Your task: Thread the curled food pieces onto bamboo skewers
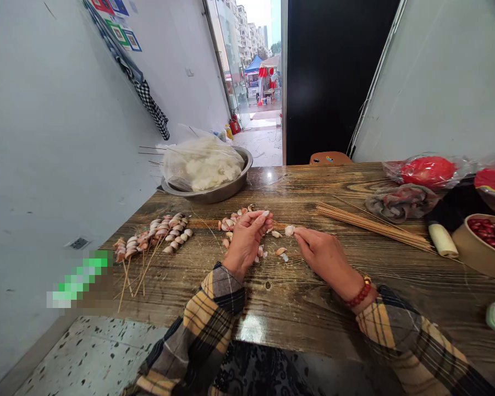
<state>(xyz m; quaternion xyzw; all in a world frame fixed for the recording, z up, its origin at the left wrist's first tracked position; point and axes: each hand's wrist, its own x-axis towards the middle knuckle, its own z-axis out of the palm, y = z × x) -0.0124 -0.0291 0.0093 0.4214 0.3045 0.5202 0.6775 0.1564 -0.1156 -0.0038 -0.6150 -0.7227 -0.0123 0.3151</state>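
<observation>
My left hand [247, 234] is curled over a thin bamboo skewer [231, 224] that lies along the wooden table [297, 297], pieces of food threaded on its far end. My right hand [319, 250] pinches a small pale garlic clove [289, 230] at its fingertips, close to the left hand. Loose cloves [279, 252] lie on the wood between and under both hands. Several finished skewers of cloves [160, 234] rest to the left near the table edge.
A metal bowl [214, 192] holding a plastic bag of white stuff stands at the back left. A bundle of bare bamboo sticks [371, 223] lies to the right. Further right are a cloth [400, 201], a round bowl of red pieces [484, 242] and red bagged items [427, 170].
</observation>
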